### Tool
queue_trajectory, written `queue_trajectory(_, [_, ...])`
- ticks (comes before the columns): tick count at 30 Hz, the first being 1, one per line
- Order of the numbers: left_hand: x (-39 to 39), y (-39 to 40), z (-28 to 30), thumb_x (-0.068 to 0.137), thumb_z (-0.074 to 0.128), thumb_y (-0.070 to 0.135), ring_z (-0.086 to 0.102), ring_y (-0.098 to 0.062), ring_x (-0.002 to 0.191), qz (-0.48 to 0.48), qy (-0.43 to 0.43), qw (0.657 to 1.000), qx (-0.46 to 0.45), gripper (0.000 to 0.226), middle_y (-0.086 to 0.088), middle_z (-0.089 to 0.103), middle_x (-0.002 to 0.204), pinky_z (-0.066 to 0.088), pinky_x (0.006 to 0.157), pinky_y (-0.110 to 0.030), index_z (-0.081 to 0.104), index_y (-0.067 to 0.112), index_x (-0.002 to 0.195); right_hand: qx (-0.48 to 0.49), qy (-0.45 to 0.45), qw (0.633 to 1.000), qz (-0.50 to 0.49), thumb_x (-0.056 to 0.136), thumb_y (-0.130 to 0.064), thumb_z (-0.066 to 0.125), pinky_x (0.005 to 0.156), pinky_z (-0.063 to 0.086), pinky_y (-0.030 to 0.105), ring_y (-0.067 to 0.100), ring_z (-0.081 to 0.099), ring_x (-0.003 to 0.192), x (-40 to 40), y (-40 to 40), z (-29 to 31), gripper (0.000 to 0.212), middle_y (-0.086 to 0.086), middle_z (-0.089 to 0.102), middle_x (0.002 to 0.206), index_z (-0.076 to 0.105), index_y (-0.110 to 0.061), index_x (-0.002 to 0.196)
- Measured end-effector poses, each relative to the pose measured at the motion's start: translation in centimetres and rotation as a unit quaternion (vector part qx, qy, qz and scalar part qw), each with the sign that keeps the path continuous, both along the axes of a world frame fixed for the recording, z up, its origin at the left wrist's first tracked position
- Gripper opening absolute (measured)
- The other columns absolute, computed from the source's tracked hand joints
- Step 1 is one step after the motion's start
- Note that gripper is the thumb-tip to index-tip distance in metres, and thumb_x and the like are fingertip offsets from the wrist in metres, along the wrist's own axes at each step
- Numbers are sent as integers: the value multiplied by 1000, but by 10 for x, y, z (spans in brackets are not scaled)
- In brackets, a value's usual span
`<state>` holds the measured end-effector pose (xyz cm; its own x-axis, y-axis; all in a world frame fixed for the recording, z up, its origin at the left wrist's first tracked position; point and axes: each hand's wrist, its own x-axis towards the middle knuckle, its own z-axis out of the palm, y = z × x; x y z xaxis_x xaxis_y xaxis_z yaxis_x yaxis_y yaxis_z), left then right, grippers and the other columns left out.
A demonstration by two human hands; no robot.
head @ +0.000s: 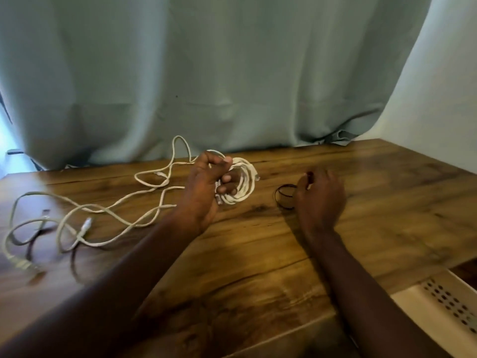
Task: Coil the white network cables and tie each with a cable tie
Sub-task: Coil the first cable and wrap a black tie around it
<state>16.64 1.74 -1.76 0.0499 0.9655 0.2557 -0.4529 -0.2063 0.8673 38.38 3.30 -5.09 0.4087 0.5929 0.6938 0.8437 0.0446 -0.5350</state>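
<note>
At the centre of the frame, the left hand (206, 180) is gripping a coiled white cable (241, 183), fingers curled through its loops, just above the wooden table (258, 254). Right of it, the right hand (320, 195) is pinching something dark between thumb and fingertips, beside the black cable ties (284, 197) lying looped on the wood; what it is pinching is blurred. Loose white cables (103, 210) are sprawling across the left side, under a pale green curtain (206, 73).
</note>
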Motion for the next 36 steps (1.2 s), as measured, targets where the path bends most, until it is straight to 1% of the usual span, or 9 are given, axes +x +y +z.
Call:
queue_trajectory(4, [15, 14, -22, 101, 61, 12, 31, -9, 47, -40, -27, 998, -49, 21, -1, 43, 66, 40, 62, -35, 46, 18, 88, -158, -22, 987, -36, 93, -25, 69, 99, 41, 51, 35, 46, 127, 4, 1, 3, 37, 10, 53, 138, 64, -23, 130])
queue_trajectory(9, [-1, 9, -27, 96, 63, 17, 31, -9, 48, -97, -30, 994, -50, 17, 0, 41, 67, 40, 63, -35, 47, 19, 88, -218, -66, 973, -47, 93, -33, 70, 99, 38, 48, 33, 42, 126, 0, 9, 0, 24, 10, 49, 136, 70, -23, 116])
queue_trajectory(14, [-14, 13, -14, 102, 58, 12, 31, -8, 46, -86, -52, 995, -13, 19, 0, 42, 65, 40, 62, -34, 48, 18, 86, -77, -20, 997, 12, 95, -30, 69, 92, 44, 44, 28, 52, 115, -2, 9, -2, 13, 4, 61, 120, 73, -26, 106])
queue_trajectory(18, [-35, 15, -3, 101, 59, 12, 31, -8, 46, -37, -44, 998, 5, 22, -1, 41, 65, 39, 61, -33, 46, 20, 85, 52, 94, 984, 145, 95, -21, 72, 75, 49, 23, 13, 66, 93, -20, 2, 4, 11, -4, 73, 99, 74, -19, 106])
queue_trajectory(22, [-59, 17, 12, 105, 56, 10, 30, -7, 44, 25, -65, 997, 19, 26, 0, 42, 63, 38, 61, -32, 43, 21, 85, 80, 325, 901, 274, 93, -15, 75, 69, 58, 26, 12, 74, 79, -50, 5, 22, 13, -3, 77, 86, 75, -27, 93])
queue_trajectory(27, [-80, 17, 24, 107, 54, 10, 32, -9, 47, 119, -69, 989, 44, 23, 0, 44, 64, 30, 59, -32, 42, 19, 89, -11, 520, 769, 373, 93, -11, 73, 45, 47, 22, 10, 64, 57, -106, 31, 59, 4, 2, 71, 74, 75, -12, 96])
queue_trajectory(30, [-86, 15, 26, 107, 56, 12, 41, -13, 54, 231, 36, 970, 63, 12, -2, 48, 64, 33, 54, -30, 44, 15, 104, -58, 555, 699, 448, 94, -3, 68, 40, 39, 21, 12, 53, 45, -146, 50, 66, 8, 5, 62, 66, 69, -10, 98])
queue_trajectory(33, [-91, 17, 24, 108, 54, 11, 43, -15, 55, 258, 32, 964, 55, 10, -3, 48, 64, 35, 49, -27, 45, 14, 109, -76, 531, 694, 480, 92, 0, 69, 40, 39, 21, 13, 52, 45, -173, 60, 55, 14, 5, 62, 65, 68, -11, 101])
queue_trajectory(36, [-96, 20, 25, 108, 52, 9, 42, -12, 53, 268, 24, 962, 54, 10, 0, 48, 62, 34, 49, -26, 44, 15, 109, -101, 574, 637, 504, 90, -1, 72, 43, 44, 21, 13, 58, 53, -186, 60, 47, 13, 5, 66, 70, 71, -13, 96])
